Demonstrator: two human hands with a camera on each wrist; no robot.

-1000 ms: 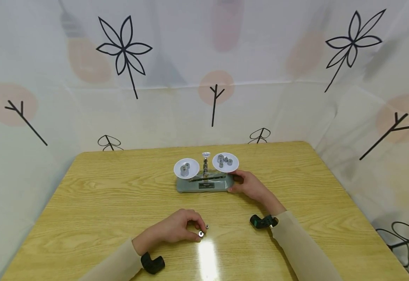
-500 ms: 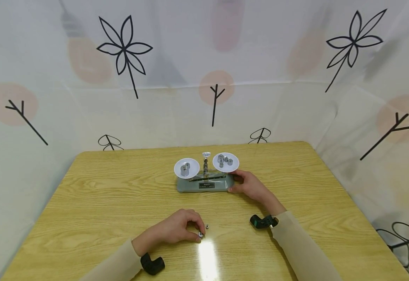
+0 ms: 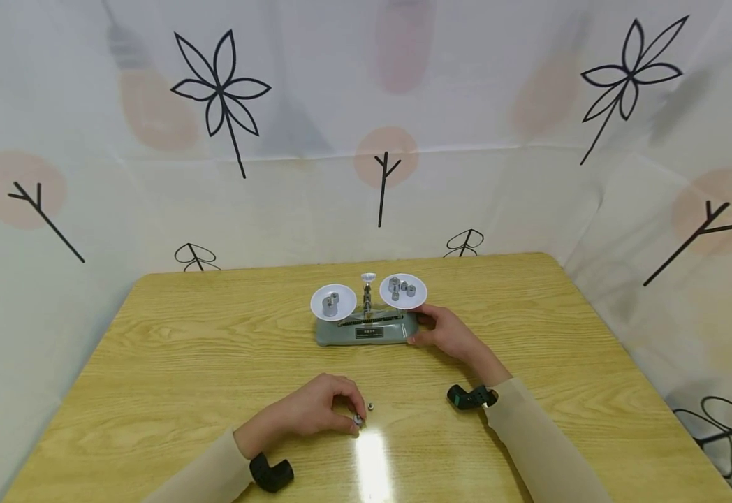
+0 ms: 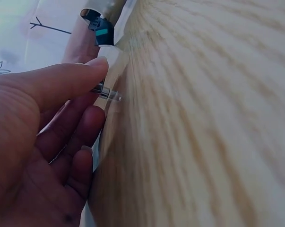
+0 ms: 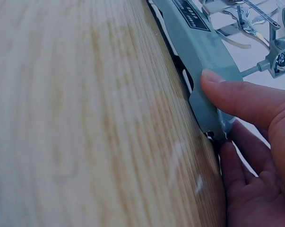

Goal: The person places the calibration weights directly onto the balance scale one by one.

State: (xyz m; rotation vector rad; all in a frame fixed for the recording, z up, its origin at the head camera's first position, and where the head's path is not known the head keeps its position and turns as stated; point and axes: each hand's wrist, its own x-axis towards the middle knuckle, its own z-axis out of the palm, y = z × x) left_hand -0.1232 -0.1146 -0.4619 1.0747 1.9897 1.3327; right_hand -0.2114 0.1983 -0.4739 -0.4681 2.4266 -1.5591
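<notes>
In the head view my left hand (image 3: 322,406) is low over the table's front middle, its thumb and index finger pinching a small metal balance weight (image 3: 357,420). Shiny metal (image 4: 103,91) shows just past the thumb tip in the left wrist view, close to the tabletop. A smaller weight (image 3: 371,406) stands on the wood beside the fingertips. Farther back, a grey-green balance scale (image 3: 341,333) carries two white pans. My right hand (image 3: 446,332) grips the right end of its base, thumb on the front face (image 5: 203,101), other fingers round the end and partly hidden.
On the left pan (image 3: 320,302) sit a large and a small weight (image 3: 330,305). Several weights (image 3: 411,290) stand on the right pan (image 3: 418,300). Behind the wooden table (image 3: 215,335) hangs a patterned white cloth (image 3: 290,209). Each wrist wears a black camera (image 3: 272,474).
The weight between the left fingertips has tilted, its round face less turned to the head camera, and shifted slightly left. My right hand and the scale stay put.
</notes>
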